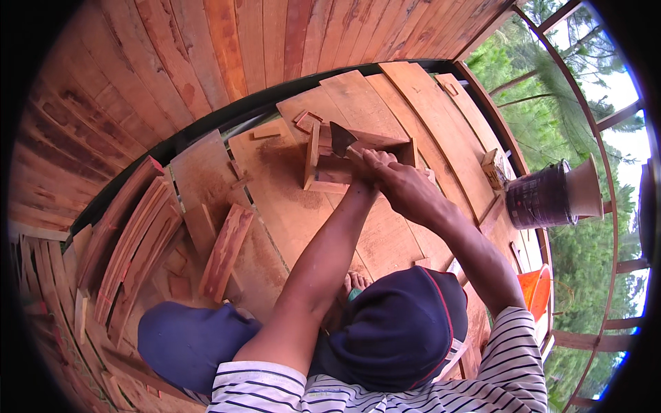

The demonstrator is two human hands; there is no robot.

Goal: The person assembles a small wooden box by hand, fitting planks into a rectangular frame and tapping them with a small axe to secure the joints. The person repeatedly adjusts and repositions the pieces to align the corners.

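My right hand [406, 189] fingers grip the trowel [341, 140] inside the small wooden box [323, 168]; left hand [365, 165] steadies it (fingers hidden, cannot tell). Risk: blade slips, gouges wood.

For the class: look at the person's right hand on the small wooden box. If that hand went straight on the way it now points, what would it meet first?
The right hand points up-left, toward the trowel blade inside the wooden box. It would probably meet the blade first, then the box's far wall, though depth is hard to judge.
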